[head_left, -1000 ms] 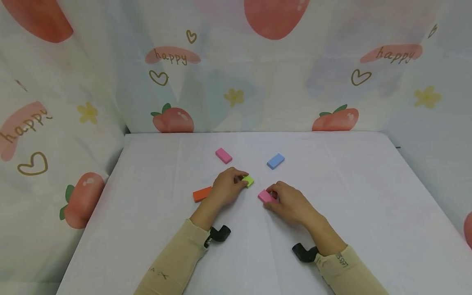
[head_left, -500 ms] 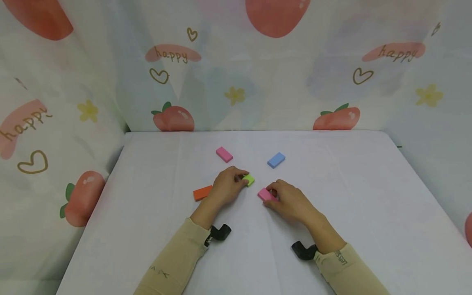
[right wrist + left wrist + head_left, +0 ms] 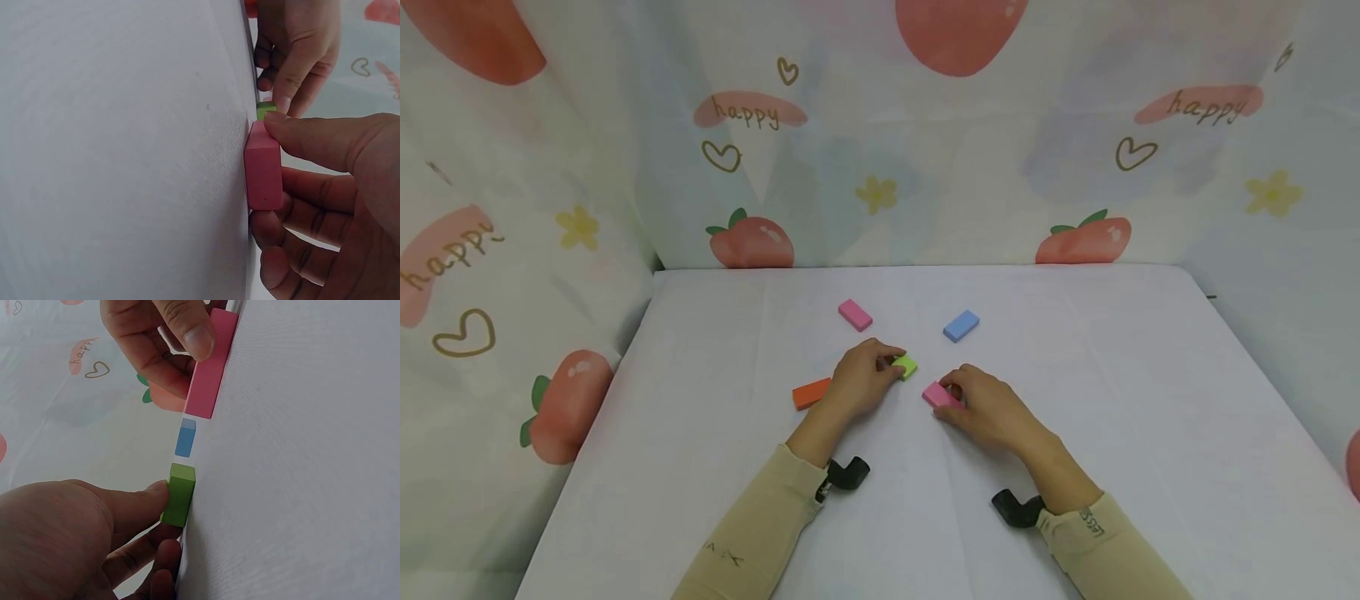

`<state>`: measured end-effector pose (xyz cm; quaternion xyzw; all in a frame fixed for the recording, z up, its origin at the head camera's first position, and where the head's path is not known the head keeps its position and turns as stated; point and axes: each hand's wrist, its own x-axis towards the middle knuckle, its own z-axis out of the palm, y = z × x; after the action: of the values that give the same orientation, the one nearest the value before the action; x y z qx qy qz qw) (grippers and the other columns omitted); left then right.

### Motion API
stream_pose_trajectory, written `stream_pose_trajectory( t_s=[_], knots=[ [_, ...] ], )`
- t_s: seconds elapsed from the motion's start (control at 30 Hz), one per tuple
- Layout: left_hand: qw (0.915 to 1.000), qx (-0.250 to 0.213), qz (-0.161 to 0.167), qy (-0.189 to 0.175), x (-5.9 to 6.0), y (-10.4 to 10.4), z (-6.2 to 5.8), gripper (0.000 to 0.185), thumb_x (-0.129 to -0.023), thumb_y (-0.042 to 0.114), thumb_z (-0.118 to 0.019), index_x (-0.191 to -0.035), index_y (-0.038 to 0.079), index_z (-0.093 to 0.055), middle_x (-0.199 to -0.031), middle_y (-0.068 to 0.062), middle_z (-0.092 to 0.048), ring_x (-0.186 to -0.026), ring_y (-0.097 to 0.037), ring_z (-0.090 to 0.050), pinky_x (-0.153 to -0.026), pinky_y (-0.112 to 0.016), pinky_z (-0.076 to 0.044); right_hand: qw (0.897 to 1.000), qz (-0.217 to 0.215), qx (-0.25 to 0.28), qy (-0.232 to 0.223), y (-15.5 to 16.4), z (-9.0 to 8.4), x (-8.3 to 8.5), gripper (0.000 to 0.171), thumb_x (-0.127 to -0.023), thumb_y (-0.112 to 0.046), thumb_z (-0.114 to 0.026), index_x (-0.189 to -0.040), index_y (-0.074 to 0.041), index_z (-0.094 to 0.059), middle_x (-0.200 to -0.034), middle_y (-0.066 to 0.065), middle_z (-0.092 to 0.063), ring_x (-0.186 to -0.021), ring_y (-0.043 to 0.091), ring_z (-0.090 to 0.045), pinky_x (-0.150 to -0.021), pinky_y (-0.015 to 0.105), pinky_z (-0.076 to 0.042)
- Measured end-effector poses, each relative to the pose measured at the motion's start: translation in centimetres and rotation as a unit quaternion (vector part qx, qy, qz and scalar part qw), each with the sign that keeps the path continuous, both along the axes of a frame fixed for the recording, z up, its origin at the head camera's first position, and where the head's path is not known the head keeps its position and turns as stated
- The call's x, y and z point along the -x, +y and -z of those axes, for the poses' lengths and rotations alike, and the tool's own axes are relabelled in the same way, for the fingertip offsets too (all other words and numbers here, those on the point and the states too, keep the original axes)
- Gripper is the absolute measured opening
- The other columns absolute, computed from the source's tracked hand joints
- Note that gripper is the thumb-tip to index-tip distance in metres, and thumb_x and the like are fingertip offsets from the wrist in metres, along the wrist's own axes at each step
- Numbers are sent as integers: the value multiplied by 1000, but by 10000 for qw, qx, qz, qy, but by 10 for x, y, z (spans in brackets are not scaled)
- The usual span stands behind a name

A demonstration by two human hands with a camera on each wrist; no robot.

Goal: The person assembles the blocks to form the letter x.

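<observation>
Head view: sweeping the left hand [image 3: 863,375] toward the left edge of the table [image 3: 1150,400] could knock the orange rectangular block [image 3: 810,394] just beside it; a slack pinch could drop either held block. Left hand pinches the green rectangular block [image 3: 908,367], right hand [image 3: 996,408] the nearer pink rectangular block [image 3: 940,395], both mid-table, ends poking past the grips.
</observation>
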<state>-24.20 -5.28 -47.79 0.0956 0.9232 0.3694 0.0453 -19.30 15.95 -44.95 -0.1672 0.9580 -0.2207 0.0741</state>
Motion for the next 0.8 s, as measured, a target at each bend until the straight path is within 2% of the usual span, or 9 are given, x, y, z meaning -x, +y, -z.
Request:
stream_pose_trajectory(
  t_s=[0.5,0.8],
  knots=[
    [10000,-36,30,10,0,0,1,28,-91,31,-68,-119,28,-70,-95,9,-60,-83,-10,-54,-69,-25,-44,9999,106,59,-107,-2,-1,-1,41,-84,-31,-75,-116,-8,-64,-91,0,-57,-77,14,-52,-67,28,-43],
    [9999,27,84,137,0,-1,-1,27,-90,30,-68,-118,27,-70,-92,9,-60,-82,-9,-55,-69,-25,-43,9998,138,130,-92,-3,-1,0,38,-86,-31,-74,-116,-9,-64,-94,-1,-58,-79,14,-53,-70,29,-45]
  ],
)
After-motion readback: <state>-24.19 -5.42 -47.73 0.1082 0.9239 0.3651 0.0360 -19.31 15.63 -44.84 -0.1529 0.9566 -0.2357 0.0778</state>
